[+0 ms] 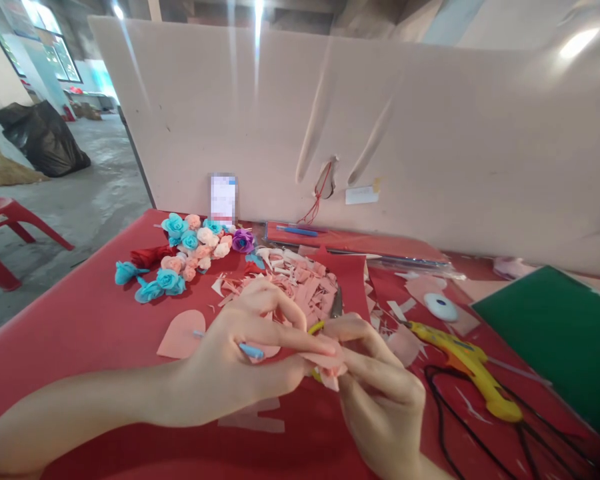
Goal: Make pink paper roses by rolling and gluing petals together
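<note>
My left hand pinches a small folded piece of pink paper between thumb and fingers. From the other side, my right hand grips the same paper with its fingertips, partly covering it. Behind my fingers lie scissors with yellow handles, mostly hidden. A blue pen shows beneath my left hand, beside a pink heart-shaped paper piece on the table. Just beyond my hands spreads a pile of pink paper scraps.
A yellow glue gun with a black cord lies at right, near a white oval object and a green board. Blue, pink and purple paper roses cluster at left by a phone. A pale panel rises behind the red table.
</note>
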The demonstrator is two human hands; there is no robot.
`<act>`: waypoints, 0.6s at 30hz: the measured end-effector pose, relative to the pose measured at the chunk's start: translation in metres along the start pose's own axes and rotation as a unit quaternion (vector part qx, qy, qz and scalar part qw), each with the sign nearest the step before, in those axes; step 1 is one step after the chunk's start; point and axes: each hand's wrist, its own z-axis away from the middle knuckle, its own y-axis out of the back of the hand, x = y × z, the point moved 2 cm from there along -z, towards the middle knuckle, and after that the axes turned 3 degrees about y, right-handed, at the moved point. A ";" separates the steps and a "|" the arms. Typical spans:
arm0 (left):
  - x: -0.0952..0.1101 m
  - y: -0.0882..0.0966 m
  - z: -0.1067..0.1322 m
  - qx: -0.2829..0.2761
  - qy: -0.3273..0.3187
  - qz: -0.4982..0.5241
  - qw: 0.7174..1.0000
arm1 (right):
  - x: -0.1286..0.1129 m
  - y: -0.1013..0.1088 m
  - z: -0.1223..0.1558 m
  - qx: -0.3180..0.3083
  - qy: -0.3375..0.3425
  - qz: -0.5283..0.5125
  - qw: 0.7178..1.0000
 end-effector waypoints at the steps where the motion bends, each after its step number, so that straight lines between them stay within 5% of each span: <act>1: 0.000 0.000 0.000 -0.003 0.006 0.004 1.000 | 0.000 0.000 0.000 0.001 -0.004 -0.002 1.000; 10: 0.001 0.002 -0.005 -0.015 -0.002 -0.019 1.000 | 0.000 -0.001 -0.003 -0.021 -0.054 -0.023 0.998; 18: 0.003 0.003 -0.008 -0.024 0.057 -0.026 0.998 | 0.001 0.000 -0.008 -0.038 -0.077 -0.026 0.996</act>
